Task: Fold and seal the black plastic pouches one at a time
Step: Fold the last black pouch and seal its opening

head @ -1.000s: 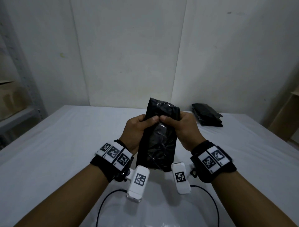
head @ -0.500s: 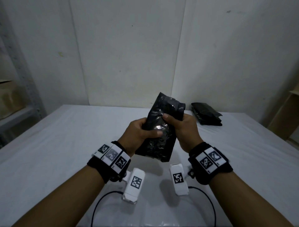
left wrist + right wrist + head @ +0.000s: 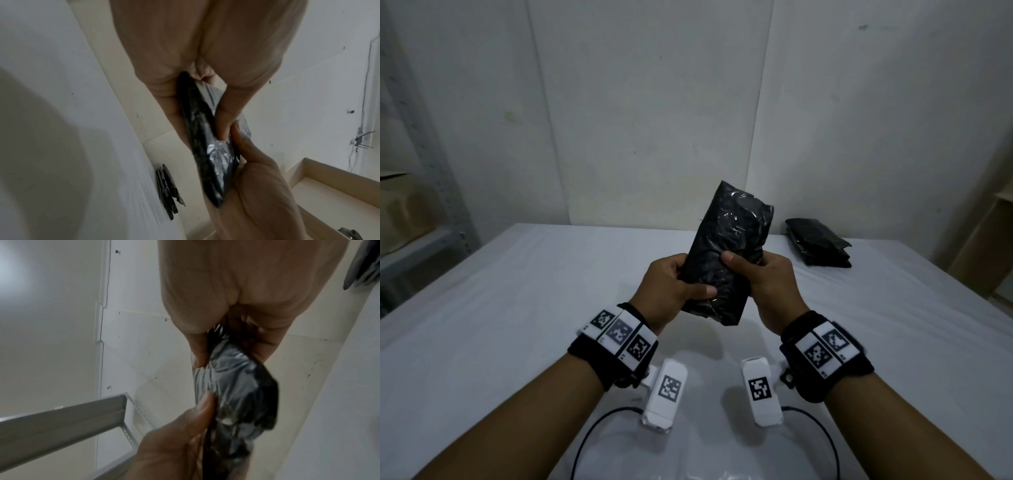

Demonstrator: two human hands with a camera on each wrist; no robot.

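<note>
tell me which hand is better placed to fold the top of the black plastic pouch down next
Probably the right hand. It grips the black plastic pouch higher, with its thumb nearer the free upper end, while the left hand grips lower, thumb across the front, steadying it above the white table.

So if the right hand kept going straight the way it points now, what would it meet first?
Beyond the pouch that the right hand already grips, probably the back wall; the stack of pouches lies off to its right. Depth is unclear.
</note>
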